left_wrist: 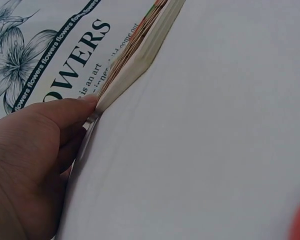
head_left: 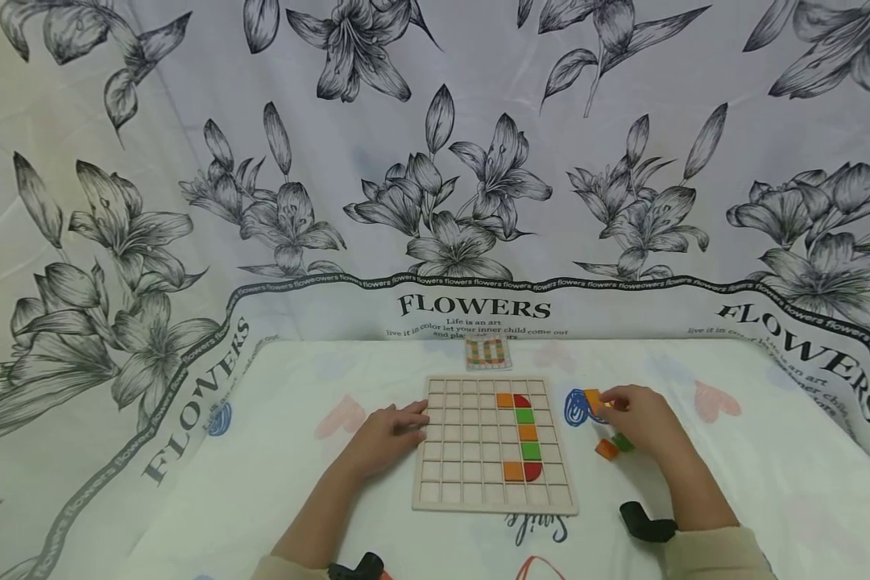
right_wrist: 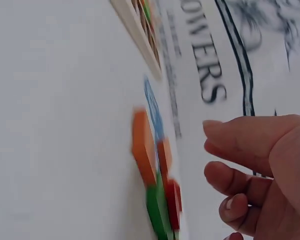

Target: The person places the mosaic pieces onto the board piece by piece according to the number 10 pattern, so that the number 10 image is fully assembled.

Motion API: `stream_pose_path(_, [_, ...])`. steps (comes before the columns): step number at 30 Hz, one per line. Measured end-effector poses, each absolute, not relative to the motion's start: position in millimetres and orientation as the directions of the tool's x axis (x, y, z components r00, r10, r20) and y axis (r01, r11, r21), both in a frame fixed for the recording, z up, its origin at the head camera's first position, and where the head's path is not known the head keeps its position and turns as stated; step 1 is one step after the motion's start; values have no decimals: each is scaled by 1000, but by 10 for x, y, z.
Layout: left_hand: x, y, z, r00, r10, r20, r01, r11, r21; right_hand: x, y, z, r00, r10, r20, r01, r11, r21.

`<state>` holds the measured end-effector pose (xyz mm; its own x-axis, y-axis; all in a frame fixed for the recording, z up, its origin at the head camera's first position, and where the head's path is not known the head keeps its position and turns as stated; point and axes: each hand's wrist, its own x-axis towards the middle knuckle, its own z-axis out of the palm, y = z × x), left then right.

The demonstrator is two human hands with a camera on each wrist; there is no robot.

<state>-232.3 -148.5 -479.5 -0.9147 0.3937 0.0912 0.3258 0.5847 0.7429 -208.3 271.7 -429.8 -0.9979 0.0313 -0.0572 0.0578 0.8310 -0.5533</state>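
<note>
A square wooden grid board (head_left: 442,506) lies on the cloth, with several orange, red and green tiles set in cells at its right. My left hand (head_left: 386,439) touches the board's left edge with extended fingers; the left wrist view shows a fingertip (left_wrist: 92,99) against its side. My right hand (head_left: 641,415) is over the loose tiles, fingertips close to an orange tile (head_left: 593,401) in the head view. The right wrist view shows no tile between thumb and index finger. Another orange tile (head_left: 606,449) and a green tile (head_left: 623,442) lie below that hand. A red tile (right_wrist: 174,204) appears there too.
Behind the board lies a small patterned card (head_left: 488,353). A flower-printed curtain (head_left: 457,209) hangs at the back. Black straps show at the left wrist (head_left: 358,568) and right wrist (head_left: 647,524).
</note>
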Motion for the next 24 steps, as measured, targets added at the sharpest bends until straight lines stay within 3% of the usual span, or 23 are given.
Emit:
stream_pose_path(11, [-2314, -1503, -4799, -917, 388, 89, 322, 589, 741, -2055, 3138, -4309, -969, 91, -228, 204, 813, -545])
stream_pose_path(24, [-2323, -1487, -4782, -909, 406, 94, 335, 579, 744, -2054, 3041, -4383, -977, 58, -207, 171, 796, -581])
